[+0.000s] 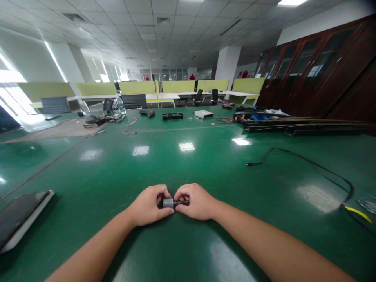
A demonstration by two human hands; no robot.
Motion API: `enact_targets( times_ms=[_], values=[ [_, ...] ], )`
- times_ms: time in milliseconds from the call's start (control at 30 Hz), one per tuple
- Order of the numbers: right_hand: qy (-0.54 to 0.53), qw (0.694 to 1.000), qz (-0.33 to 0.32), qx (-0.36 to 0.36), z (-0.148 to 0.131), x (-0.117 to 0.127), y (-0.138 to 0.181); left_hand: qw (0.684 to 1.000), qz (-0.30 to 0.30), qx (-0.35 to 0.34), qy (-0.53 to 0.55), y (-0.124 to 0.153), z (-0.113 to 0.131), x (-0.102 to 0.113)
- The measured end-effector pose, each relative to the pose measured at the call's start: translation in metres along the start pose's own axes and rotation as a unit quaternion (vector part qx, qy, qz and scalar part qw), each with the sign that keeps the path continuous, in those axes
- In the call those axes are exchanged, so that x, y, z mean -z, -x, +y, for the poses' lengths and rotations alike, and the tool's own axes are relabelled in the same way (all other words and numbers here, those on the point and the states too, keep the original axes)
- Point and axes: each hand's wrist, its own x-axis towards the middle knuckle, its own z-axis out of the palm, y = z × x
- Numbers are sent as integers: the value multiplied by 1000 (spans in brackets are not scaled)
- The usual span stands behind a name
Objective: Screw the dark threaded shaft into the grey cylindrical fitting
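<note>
Between my hands, close above the green table, lies a small metal part on its side. Its left end is a grey metal cylinder [168, 203], and from its right side a dark, ridged shaft like a bolt [181, 202] sticks out. My left hand [149, 205] is closed around the cylinder, thumb below and fingers above. The dark shaft sits in the pinch of my right hand [197, 201]. Fingers hide the far left end of the cylinder and the right tip of the shaft. I cannot tell whether the two pieces are one.
A tablet-like device [22, 215] lies at left. On the right, a black cable [308, 158] runs across the green table [205, 164]. Farther back are a drill [147, 113], a black block [172, 116], a white box [203, 114], a bottle [120, 105] and dark metal bars [293, 125].
</note>
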Motion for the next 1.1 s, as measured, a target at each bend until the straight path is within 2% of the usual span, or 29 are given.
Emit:
enact_targets(
  times_ms=[1100],
  values=[
    [-6, 1000, 15, 26, -3, 2, 4, 999, 8, -7, 33, 1, -5, -4]
  ],
)
